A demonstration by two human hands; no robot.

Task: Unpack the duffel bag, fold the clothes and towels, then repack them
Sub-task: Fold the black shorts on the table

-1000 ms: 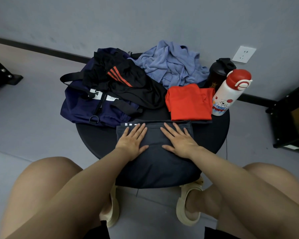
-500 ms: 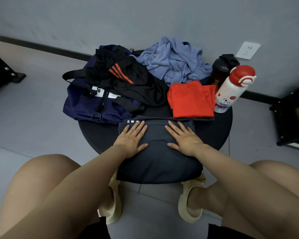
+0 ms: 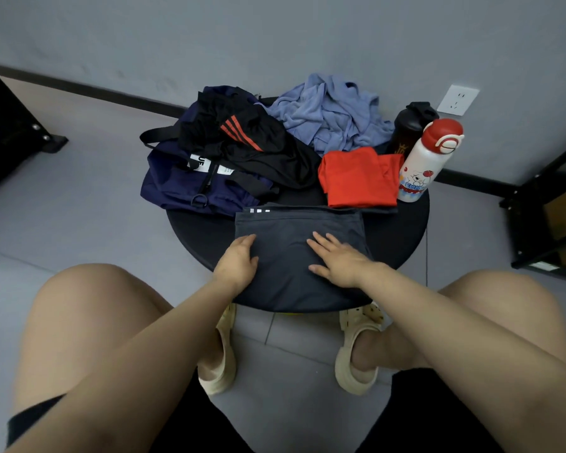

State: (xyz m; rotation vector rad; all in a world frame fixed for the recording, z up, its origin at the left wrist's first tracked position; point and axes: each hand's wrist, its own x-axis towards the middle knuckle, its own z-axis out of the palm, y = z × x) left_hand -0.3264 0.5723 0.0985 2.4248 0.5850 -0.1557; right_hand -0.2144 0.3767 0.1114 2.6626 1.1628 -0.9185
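Both hands: flat on the dark garment [image 3: 294, 250], slid nearer since before
left hand [image 3: 237, 261]: at its edge
right hand [image 3: 339, 261]: fingers spread
table [image 3: 402, 230]: round, black

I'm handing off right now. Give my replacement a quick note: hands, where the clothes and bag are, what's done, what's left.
Left hand and right hand: both flat on the dark grey garment at the table's near edge.
Done: red garment folded, beside the white bottle.
Left: finish the grey one; fold the black garment lying on the navy duffel bag and the crumpled blue towel; repack.
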